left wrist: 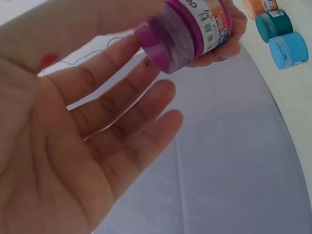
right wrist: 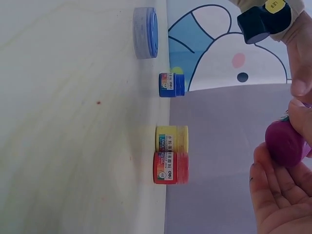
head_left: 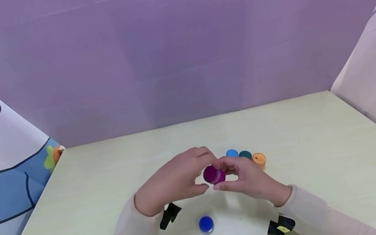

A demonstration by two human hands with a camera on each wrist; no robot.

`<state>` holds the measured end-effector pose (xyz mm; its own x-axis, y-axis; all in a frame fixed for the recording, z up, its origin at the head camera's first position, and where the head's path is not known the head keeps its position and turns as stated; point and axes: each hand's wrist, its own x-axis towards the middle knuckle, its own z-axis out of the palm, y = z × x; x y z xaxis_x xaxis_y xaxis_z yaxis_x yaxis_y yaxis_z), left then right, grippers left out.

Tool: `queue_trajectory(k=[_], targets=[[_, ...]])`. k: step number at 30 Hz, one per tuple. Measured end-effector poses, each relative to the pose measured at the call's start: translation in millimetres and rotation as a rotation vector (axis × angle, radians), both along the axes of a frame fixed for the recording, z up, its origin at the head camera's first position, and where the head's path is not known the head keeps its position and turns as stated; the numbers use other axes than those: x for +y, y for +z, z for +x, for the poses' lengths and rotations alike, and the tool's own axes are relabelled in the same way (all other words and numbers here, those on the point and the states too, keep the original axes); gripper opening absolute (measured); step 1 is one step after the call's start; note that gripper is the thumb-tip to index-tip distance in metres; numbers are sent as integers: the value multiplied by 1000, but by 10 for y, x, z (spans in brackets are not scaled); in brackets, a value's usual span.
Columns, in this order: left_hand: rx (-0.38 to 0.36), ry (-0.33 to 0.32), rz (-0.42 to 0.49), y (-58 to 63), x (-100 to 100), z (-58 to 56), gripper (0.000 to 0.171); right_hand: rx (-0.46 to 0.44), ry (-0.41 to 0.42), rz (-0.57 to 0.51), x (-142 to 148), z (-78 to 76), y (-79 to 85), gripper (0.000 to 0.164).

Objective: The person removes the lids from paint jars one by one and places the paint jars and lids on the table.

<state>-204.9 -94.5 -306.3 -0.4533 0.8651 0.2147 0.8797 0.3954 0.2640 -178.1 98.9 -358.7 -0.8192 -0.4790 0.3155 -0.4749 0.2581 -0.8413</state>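
One purple jar (head_left: 211, 175) is pinched by the right hand (head_left: 248, 177); beside it, fingers spread, the left hand (head_left: 180, 177) is held.

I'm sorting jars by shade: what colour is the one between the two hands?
The jar is magenta, clearest in the left wrist view.

Right grip (right wrist: 285, 192) holds a purple jar (right wrist: 284, 146) (red jar (right wrist: 168, 168) well apart)
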Motion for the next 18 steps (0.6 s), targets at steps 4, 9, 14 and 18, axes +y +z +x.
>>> queue_trajectory(k=[4, 9, 14, 18], targets=[[-2, -36, 4, 3, 7, 6, 37, -16, -5, 5, 1, 7, 12, 33], [6, -49, 34, -8, 13, -1, 35, -19, -1, 2, 3, 9, 24, 33], [-12, -26, 15, 9, 7, 9, 37, -13, 5, 7, 4, 5, 33, 33], [-19, -21, 15, 18, 11, 19, 36, -25, 2, 15, 7, 6, 34, 34]])
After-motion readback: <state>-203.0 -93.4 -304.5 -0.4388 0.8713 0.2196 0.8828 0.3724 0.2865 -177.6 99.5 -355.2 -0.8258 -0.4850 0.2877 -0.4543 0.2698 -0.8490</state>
